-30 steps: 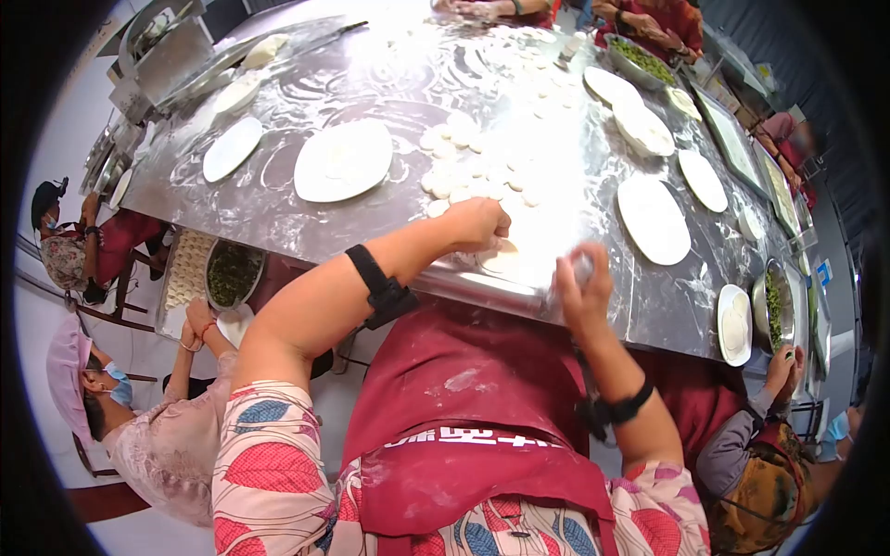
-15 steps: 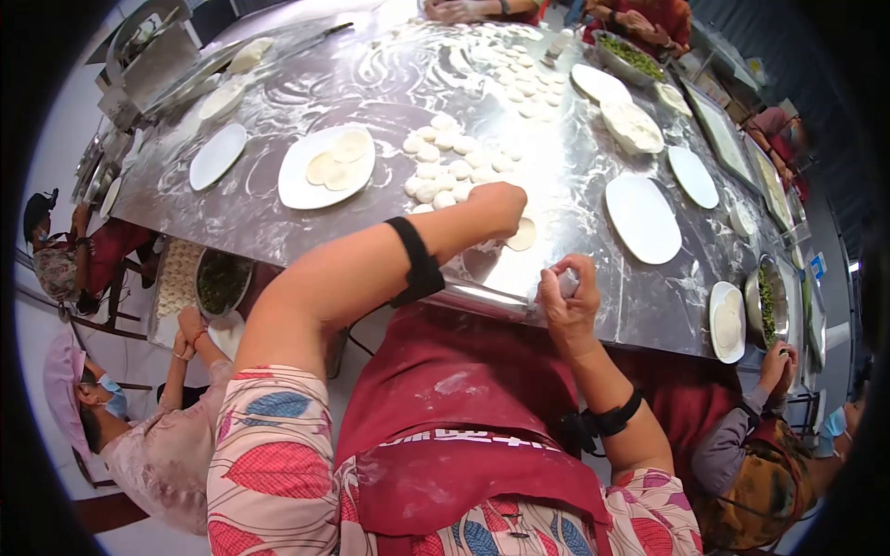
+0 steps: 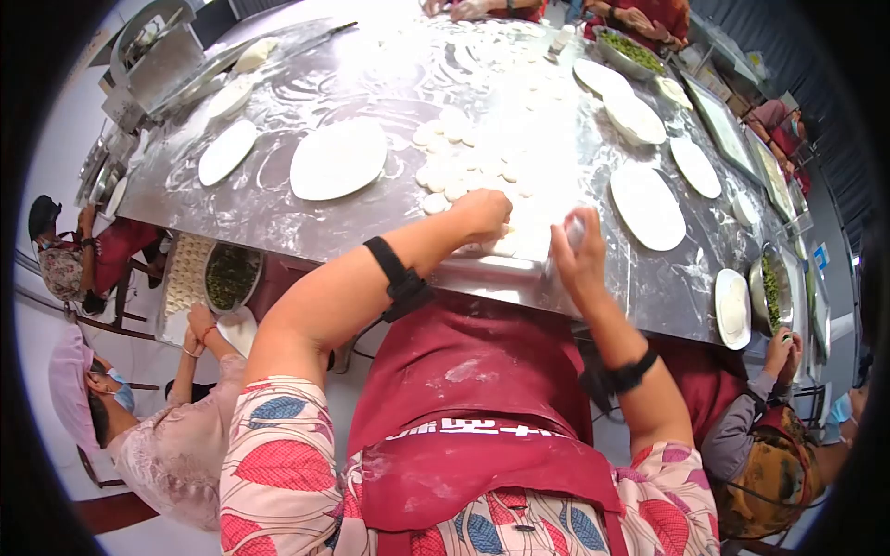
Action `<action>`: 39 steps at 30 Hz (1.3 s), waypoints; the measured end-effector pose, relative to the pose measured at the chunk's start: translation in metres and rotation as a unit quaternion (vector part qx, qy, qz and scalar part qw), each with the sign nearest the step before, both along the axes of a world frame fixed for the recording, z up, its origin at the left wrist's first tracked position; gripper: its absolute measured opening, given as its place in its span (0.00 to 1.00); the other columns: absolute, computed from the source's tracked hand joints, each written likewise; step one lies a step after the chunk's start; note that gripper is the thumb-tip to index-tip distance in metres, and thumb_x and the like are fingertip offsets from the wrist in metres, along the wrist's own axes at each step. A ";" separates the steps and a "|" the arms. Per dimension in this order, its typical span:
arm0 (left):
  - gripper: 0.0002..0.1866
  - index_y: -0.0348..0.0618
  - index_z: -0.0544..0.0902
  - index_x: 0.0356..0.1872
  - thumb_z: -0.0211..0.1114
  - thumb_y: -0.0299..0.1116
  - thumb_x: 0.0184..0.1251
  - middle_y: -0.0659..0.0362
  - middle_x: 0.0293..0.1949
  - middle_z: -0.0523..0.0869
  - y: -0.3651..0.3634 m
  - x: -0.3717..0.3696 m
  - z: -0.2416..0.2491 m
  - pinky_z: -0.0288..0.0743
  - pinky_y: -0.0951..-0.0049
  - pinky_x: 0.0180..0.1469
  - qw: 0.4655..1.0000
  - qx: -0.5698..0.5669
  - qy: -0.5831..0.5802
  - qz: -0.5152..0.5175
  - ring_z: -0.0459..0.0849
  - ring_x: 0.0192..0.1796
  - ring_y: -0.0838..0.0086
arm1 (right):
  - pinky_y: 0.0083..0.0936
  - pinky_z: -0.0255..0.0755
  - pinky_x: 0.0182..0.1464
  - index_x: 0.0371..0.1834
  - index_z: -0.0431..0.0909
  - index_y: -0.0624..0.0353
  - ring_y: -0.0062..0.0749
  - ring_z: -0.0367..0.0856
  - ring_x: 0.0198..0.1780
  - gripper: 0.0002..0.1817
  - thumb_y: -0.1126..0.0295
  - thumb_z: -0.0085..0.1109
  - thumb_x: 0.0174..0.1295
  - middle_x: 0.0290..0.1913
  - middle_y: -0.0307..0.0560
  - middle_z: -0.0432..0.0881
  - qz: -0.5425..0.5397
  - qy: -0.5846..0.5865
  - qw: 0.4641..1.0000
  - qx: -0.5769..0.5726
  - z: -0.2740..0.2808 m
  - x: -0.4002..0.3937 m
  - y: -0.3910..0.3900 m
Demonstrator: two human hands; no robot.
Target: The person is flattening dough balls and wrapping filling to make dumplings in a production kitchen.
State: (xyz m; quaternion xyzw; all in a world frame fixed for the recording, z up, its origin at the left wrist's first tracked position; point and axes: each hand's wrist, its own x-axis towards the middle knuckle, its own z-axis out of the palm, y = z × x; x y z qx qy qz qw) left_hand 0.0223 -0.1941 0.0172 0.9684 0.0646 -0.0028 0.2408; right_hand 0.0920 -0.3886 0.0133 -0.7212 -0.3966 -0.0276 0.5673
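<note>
At the near edge of the floury metal table (image 3: 278,218), my left hand (image 3: 484,215) is closed over a pale dough piece (image 3: 502,244). Its fingertips are partly hidden under the hand. My right hand (image 3: 578,248), a little to the right, is curled around a small roller end that shows between thumb and fingers. Small dough pieces (image 3: 459,176) lie just beyond my left hand, washed out by glare. A white plate (image 3: 338,158) is to their left, its contents lost in the brightness. An oval white plate (image 3: 647,206) lies right of my right hand.
More white plates (image 3: 227,153) stand at both sides. Bowls of green filling (image 3: 629,54) are at the back right, right edge (image 3: 771,289) and lower left (image 3: 232,276). Co-workers sit left (image 3: 148,445) and right (image 3: 769,454); another's hands (image 3: 464,9) are at the far edge.
My left hand has shifted slightly left, over the dough piece. My right hand has risen and moved a little to the right. The view has shifted and the table looks brighter.
</note>
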 end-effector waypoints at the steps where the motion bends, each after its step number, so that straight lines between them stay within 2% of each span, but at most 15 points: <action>1: 0.07 0.39 0.84 0.30 0.65 0.32 0.56 0.50 0.28 0.86 0.001 -0.001 -0.006 0.78 0.61 0.40 0.998 -0.054 0.004 0.029 0.86 0.36 0.58 | 0.32 0.70 0.25 0.42 0.66 0.59 0.36 0.79 0.22 0.11 0.75 0.58 0.61 0.22 0.51 0.76 0.014 0.024 1.000 0.013 0.001 -0.013 -0.012; 4: 0.06 0.38 0.84 0.31 0.67 0.30 0.54 0.51 0.28 0.86 0.003 -0.012 -0.009 0.77 0.64 0.40 0.970 -0.215 0.063 0.092 0.86 0.35 0.64 | 0.32 0.70 0.26 0.42 0.67 0.60 0.37 0.79 0.22 0.11 0.76 0.58 0.61 0.22 0.52 0.76 0.031 0.057 0.997 0.029 -0.002 -0.021 -0.021; 7: 0.08 0.36 0.84 0.32 0.66 0.31 0.58 0.49 0.29 0.86 -0.001 -0.020 0.004 0.77 0.64 0.41 0.994 -0.095 0.018 0.053 0.86 0.36 0.63 | 0.32 0.71 0.27 0.42 0.67 0.60 0.38 0.80 0.23 0.11 0.75 0.59 0.61 0.23 0.52 0.76 -0.021 -0.029 0.999 0.001 -0.004 0.020 0.022; 9: 0.10 0.36 0.85 0.34 0.65 0.33 0.58 0.46 0.29 0.86 0.001 -0.009 0.001 0.76 0.63 0.41 0.991 -0.091 0.008 0.100 0.85 0.35 0.60 | 0.32 0.71 0.28 0.42 0.67 0.60 0.39 0.80 0.24 0.11 0.75 0.59 0.61 0.23 0.53 0.76 -0.047 -0.080 0.996 -0.014 -0.001 0.039 0.054; 17: 0.09 0.34 0.83 0.31 0.64 0.30 0.53 0.46 0.28 0.85 0.004 -0.010 -0.010 0.74 0.62 0.38 0.990 -0.128 -0.008 0.064 0.83 0.33 0.60 | 0.26 0.71 0.23 0.45 0.65 0.58 0.27 0.79 0.21 0.11 0.75 0.57 0.63 0.21 0.45 0.76 0.048 0.023 0.998 0.022 -0.005 -0.014 -0.019; 19: 0.09 0.35 0.83 0.32 0.64 0.29 0.52 0.46 0.28 0.85 0.002 -0.024 -0.001 0.74 0.63 0.38 0.982 -0.178 0.015 0.059 0.83 0.33 0.59 | 0.29 0.70 0.23 0.44 0.66 0.59 0.30 0.79 0.21 0.11 0.76 0.57 0.63 0.21 0.48 0.75 0.030 0.019 0.999 0.020 -0.006 -0.013 -0.015; 21: 0.10 0.35 0.83 0.32 0.63 0.32 0.56 0.46 0.29 0.85 0.000 -0.025 0.006 0.74 0.62 0.40 0.989 -0.137 0.025 0.052 0.83 0.34 0.59 | 0.31 0.70 0.24 0.44 0.66 0.59 0.35 0.78 0.21 0.11 0.76 0.57 0.62 0.21 0.50 0.74 -0.005 -0.025 1.000 0.001 -0.006 0.013 0.011; 24: 0.12 0.35 0.84 0.33 0.61 0.36 0.60 0.46 0.29 0.85 0.005 -0.010 0.001 0.75 0.60 0.42 0.994 -0.077 0.009 0.080 0.84 0.35 0.57 | 0.40 0.72 0.29 0.45 0.67 0.56 0.56 0.79 0.26 0.13 0.74 0.60 0.60 0.24 0.60 0.76 -0.041 -0.035 0.998 -0.025 0.000 0.038 0.054; 27: 0.13 0.34 0.84 0.34 0.61 0.35 0.59 0.44 0.31 0.85 0.002 -0.001 0.002 0.75 0.60 0.42 0.988 -0.137 0.030 0.061 0.84 0.36 0.55 | 0.40 0.72 0.30 0.45 0.67 0.57 0.56 0.79 0.27 0.13 0.74 0.60 0.60 0.25 0.61 0.76 -0.048 -0.059 0.997 -0.023 -0.001 0.035 0.047; 28: 0.13 0.34 0.84 0.35 0.62 0.34 0.57 0.44 0.31 0.86 -0.002 -0.004 0.010 0.75 0.60 0.42 0.993 -0.098 0.048 0.050 0.84 0.37 0.56 | 0.34 0.72 0.27 0.45 0.66 0.58 0.43 0.80 0.23 0.13 0.75 0.60 0.60 0.23 0.55 0.76 -0.034 -0.092 0.995 -0.003 -0.004 0.028 0.034; 31: 0.13 0.34 0.83 0.36 0.63 0.32 0.54 0.44 0.31 0.85 0.005 -0.008 -0.007 0.75 0.61 0.41 0.995 -0.088 0.008 0.038 0.84 0.35 0.58 | 0.23 0.70 0.22 0.44 0.66 0.59 0.21 0.78 0.22 0.11 0.76 0.58 0.63 0.22 0.44 0.76 0.035 0.027 0.999 0.013 -0.005 -0.011 -0.016; 33: 0.11 0.33 0.83 0.36 0.62 0.30 0.54 0.44 0.30 0.85 0.005 -0.016 -0.003 0.74 0.62 0.41 0.990 -0.136 0.036 0.026 0.83 0.35 0.60 | 0.27 0.71 0.24 0.44 0.66 0.59 0.29 0.80 0.23 0.11 0.76 0.57 0.62 0.22 0.48 0.76 0.042 0.057 0.997 0.013 0.001 -0.025 -0.025; 36: 0.11 0.34 0.82 0.36 0.60 0.31 0.58 0.46 0.30 0.85 -0.003 -0.023 0.006 0.74 0.63 0.43 0.992 -0.126 0.028 0.001 0.83 0.36 0.60 | 0.34 0.72 0.28 0.44 0.66 0.61 0.44 0.81 0.25 0.12 0.76 0.58 0.62 0.24 0.55 0.77 -0.020 -0.036 0.999 -0.004 -0.003 0.009 0.010; 37: 0.11 0.34 0.82 0.36 0.60 0.31 0.58 0.46 0.31 0.85 -0.003 -0.017 0.004 0.74 0.63 0.43 0.993 -0.118 0.024 0.016 0.83 0.37 0.60 | 0.40 0.72 0.31 0.44 0.66 0.62 0.57 0.79 0.28 0.13 0.75 0.59 0.61 0.28 0.60 0.77 -0.034 -0.091 0.995 0.008 0.003 0.019 0.028; 39: 0.11 0.34 0.83 0.36 0.60 0.32 0.60 0.46 0.31 0.85 0.000 -0.003 0.004 0.74 0.63 0.43 0.994 -0.103 0.013 0.045 0.83 0.37 0.60 | 0.41 0.72 0.32 0.45 0.66 0.61 0.60 0.79 0.29 0.14 0.75 0.60 0.60 0.28 0.61 0.77 -0.033 -0.041 0.998 -0.020 0.002 0.038 0.057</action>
